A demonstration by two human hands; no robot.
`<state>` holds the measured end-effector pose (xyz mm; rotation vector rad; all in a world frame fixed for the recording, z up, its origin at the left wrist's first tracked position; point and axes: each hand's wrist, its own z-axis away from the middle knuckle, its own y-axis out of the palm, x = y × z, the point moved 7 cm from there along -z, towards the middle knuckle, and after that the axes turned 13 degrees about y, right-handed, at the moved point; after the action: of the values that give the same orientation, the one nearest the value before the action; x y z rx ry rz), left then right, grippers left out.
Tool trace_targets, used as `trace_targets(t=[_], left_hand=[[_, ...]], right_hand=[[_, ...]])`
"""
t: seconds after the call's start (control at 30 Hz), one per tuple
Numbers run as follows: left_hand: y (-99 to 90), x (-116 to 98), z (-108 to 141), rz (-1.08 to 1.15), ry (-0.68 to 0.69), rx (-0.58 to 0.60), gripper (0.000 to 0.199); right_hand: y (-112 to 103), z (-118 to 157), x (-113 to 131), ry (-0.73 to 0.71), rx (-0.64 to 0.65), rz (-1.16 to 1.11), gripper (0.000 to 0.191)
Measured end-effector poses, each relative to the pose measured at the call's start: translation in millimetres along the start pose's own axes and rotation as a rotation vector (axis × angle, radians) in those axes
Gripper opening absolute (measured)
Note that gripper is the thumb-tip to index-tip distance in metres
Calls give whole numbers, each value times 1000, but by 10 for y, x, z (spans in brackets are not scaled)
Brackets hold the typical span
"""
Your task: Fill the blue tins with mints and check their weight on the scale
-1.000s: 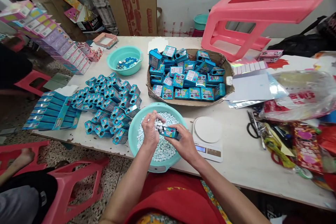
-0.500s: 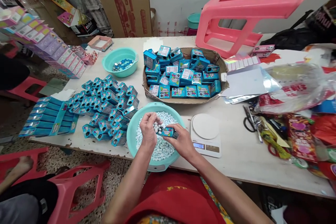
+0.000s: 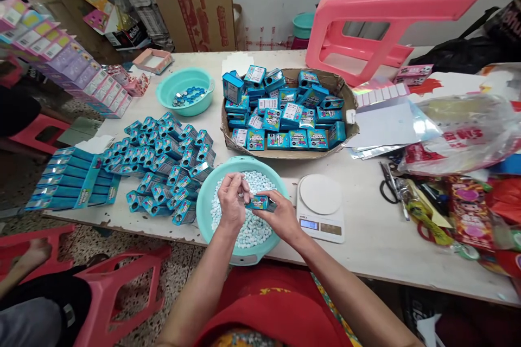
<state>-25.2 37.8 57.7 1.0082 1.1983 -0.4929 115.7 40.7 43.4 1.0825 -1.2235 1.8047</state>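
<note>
Over a turquoise basin [image 3: 204, 227] of small white and pale-blue candies [image 3: 253, 232], my right hand [image 3: 283, 218] grips a small blue candy box [image 3: 259, 203] between thumb and fingers. The printed side of the box faces up, and its left end points toward my other hand. My left hand [image 3: 233, 200] is closed, fingers bunched together just beside that end. Whatever lies in those fingers is too small to make out. A white digital scale [image 3: 321, 209] stands on the table to the right of the basin.
Blue boxes with round holes [image 3: 163, 160] stand grouped at left, beside a blue display tray [image 3: 61, 181]. Behind are a cardboard tray [image 3: 285, 153] of blue boxes and a turquoise bowl [image 3: 165, 98] with round blue and silver pieces. Scissors [image 3: 388, 187] and wrappers lie right.
My left fingers have drawn closer together near the box end, where loose candies showed before. The right hand still holds the box in nearly the same place. The view has shifted slightly.
</note>
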Motion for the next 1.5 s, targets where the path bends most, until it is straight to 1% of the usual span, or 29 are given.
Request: trace_targets(t=[0.07,0.1,0.13,0.17,0.23,0.27,0.3,0.37,0.4,0.43,0.47,0.5,0.53,0.6,0.67,0.77,0.87,0.9,0.93,1.0,1.03,1.07,1.1,1.17,1.23,1.3,1.4,1.5], left_hand=[[-177,-3,-81,-66,61,-30,23],[-291,36,-104,-164,86,-31,24],[-399,110,-102,-311,101,-3,24],[-489,221,-69,-495,104,56,24],[-570,552,106,-901,90,279,25],[-567,741,238,-1069,90,409,30],[-530,922,383,-1192,106,543,38],[-390,1205,646,-1333,188,785,51],[-318,1296,730,-1368,233,873,54],[-260,1353,766,-1386,270,932,53],[-225,1382,752,-1384,285,959,49],[-221,1386,687,-1359,276,939,44],[-244,1370,584,-1317,249,883,37],[-351,1312,335,-1226,185,715,20],[-487,1244,115,-1172,152,549,11],[-630,1139,-74,-1127,147,391,11],[-683,972,-120,-1057,119,251,12],[-684,899,-108,-985,89,188,16],[-677,821,-84,-866,50,113,21],[-611,663,-11,-518,-18,-36,28],[-548,584,26,-333,-33,-88,29],[-471,505,56,-179,-33,-114,30],[-392,427,76,-81,-21,-116,29],[-289,317,96,20,-9,-128,27],[-261,266,89,63,-10,-169,27],[-258,229,58,92,6,-199,26],[-247,206,8,91,-2,-217,26],[-206,190,-19,70,-17,-199,29]], right_hand=[[-68,24,-36,9,13,-62,30],[-121,47,-49,13,14,-90,32],[-185,73,-61,18,6,-115,33],[-258,98,-71,26,-16,-134,35],[-408,133,-80,40,-88,-150,36],[-469,141,-73,40,-126,-148,35],[-515,141,-57,32,-158,-147,35],[-552,125,-2,-3,-196,-144,34],[-546,111,35,-31,-204,-137,33],[-527,98,75,-63,-206,-124,32],[-499,85,112,-95,-204,-106,31],[-464,76,143,-122,-196,-85,30],[-427,70,164,-141,-183,-64,30],[-379,75,179,-154,-161,-45,30],[-379,105,166,-148,-158,-44,30],[-407,168,121,-136,-149,-34,32],[-377,204,39,-110,-126,2,33],[-346,208,12,-108,-117,16,33],[-304,206,-13,-108,-105,31,32],[-205,189,-50,-117,-91,67,32],[-157,174,-65,-118,-95,90,32],[-108,158,-76,-115,-98,118,32],[-63,141,-82,-110,-100,146,31],[11,120,-71,-103,-94,185,30],[53,119,-29,-107,-76,189,31],[50,128,21,-109,-82,183,32],[24,130,65,-97,-99,191,32],[15,114,68,-79,-88,196,32]])
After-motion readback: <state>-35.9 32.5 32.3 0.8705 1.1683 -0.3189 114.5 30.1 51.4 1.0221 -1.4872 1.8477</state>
